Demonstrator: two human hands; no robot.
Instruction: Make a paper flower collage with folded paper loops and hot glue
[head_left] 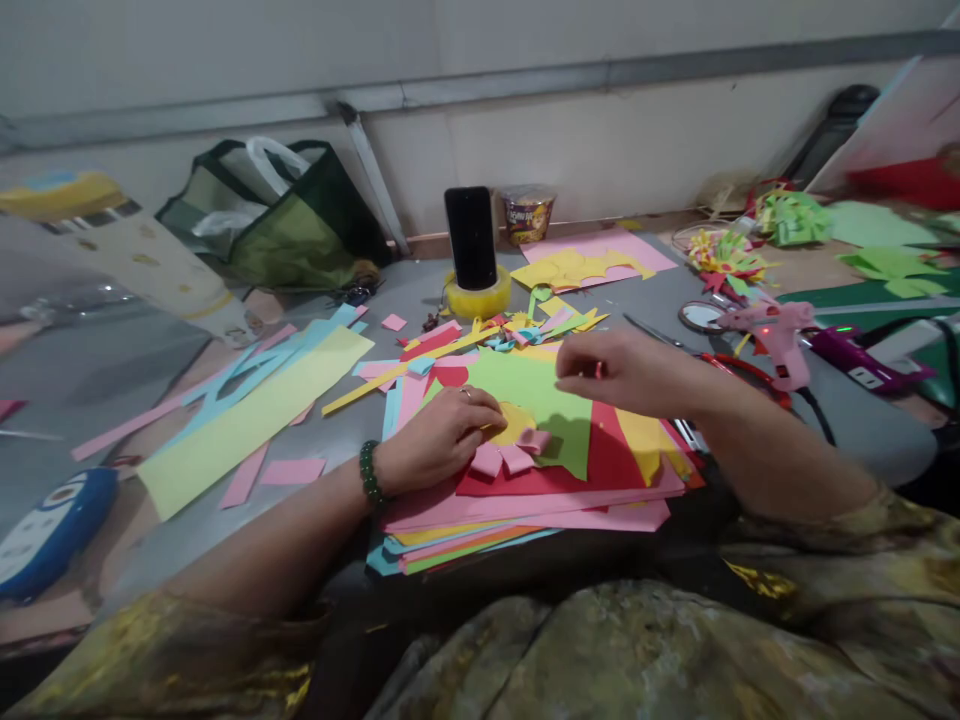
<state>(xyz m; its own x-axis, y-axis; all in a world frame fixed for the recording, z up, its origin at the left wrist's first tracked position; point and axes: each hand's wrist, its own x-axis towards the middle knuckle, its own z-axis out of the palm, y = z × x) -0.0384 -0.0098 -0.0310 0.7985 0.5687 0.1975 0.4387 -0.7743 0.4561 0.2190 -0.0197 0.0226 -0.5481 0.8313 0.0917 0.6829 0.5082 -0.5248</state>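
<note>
My left hand (pixel 442 437) rests on the stack of coloured paper, its bent fingertips on a yellow paper disc (pixel 516 422). Pink folded paper loops (pixel 515 458) lie along the near and right edge of that disc. Under it are a green sheet (pixel 570 440) and a red sheet (pixel 604 465). My right hand (pixel 611 370) is raised above the right part of the stack, its fingers curled together. A small reddish spot shows between the fingers, too small to name.
A phone (pixel 471 238) stands on a yellow tape roll (pixel 478 297) behind the stack. Paper strips (pixel 259 420) lie left. To the right are a pink glue gun (pixel 776 335), scissors (pixel 651 330) and paper flowers (pixel 724 258). A green bag (pixel 292 225) stands back left.
</note>
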